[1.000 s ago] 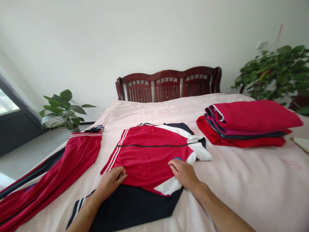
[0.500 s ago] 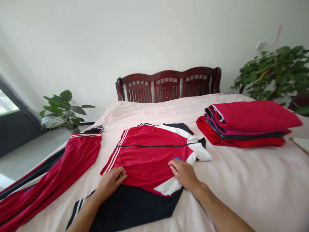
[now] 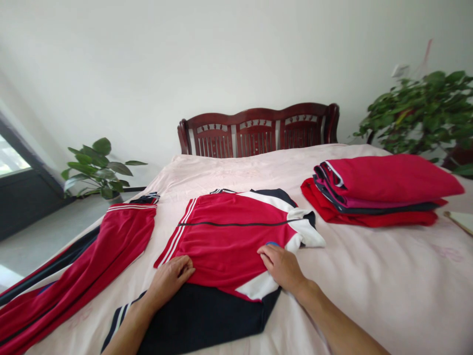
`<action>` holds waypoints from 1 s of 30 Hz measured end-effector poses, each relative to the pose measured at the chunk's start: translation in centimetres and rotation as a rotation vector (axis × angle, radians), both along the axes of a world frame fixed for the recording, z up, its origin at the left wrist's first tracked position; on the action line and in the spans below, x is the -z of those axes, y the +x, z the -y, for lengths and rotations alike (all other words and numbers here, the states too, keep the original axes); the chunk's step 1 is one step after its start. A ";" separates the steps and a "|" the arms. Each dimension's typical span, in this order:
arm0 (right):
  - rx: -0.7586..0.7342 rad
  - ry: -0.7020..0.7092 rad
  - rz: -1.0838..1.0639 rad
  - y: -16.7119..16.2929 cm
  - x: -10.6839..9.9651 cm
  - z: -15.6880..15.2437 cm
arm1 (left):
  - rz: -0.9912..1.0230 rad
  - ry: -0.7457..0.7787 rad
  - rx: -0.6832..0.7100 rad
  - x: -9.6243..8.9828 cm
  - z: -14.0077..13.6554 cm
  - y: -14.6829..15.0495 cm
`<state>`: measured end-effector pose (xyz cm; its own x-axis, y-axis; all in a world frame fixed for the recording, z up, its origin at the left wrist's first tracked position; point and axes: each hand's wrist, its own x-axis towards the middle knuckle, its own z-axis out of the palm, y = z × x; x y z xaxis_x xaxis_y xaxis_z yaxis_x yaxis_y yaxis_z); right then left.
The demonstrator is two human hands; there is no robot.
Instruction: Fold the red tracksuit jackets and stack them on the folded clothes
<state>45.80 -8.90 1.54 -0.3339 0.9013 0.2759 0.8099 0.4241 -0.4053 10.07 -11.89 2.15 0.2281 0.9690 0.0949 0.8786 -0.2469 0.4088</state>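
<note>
A red track jacket (image 3: 229,241) with white shoulder panels, navy sleeves and a white-striped hem lies spread on the bed, its closed dark zip running across it from left to right. My left hand (image 3: 172,276) rests on the body near the hem, fingers curled together and pinching the cloth. Near the shoulder, my right hand (image 3: 283,266) is closed on the fabric beside a small blue patch, which it partly covers. The near navy sleeve (image 3: 207,315) stretches leftward below both hands, partly behind my left forearm. The white collar (image 3: 306,229) points right.
Red and navy track clothes (image 3: 107,246) lie along the bed's left side. A stack of folded red and navy clothes (image 3: 388,180) sits at the right. Beyond the pink bedsheet (image 3: 229,170) stands a dark wooden headboard (image 3: 256,130). Leafy plants (image 3: 98,167) flank the bed.
</note>
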 end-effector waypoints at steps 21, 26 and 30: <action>-0.008 0.030 -0.017 0.1 0.3 -0.2 | -0.005 -0.026 -0.006 0.1 -0.1 0.0; -0.013 0.031 -0.026 0.1 0.4 -0.2 | -0.004 -0.025 -0.011 0.1 -0.1 0.0; -0.013 0.029 -0.027 0.1 0.4 -0.2 | -0.001 -0.025 -0.007 0.1 -0.1 -0.1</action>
<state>45.90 -8.70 1.11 -0.3375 0.8884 0.3112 0.7933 0.4464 -0.4141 9.99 -11.84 2.08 0.2216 0.9726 0.0701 0.8805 -0.2305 0.4142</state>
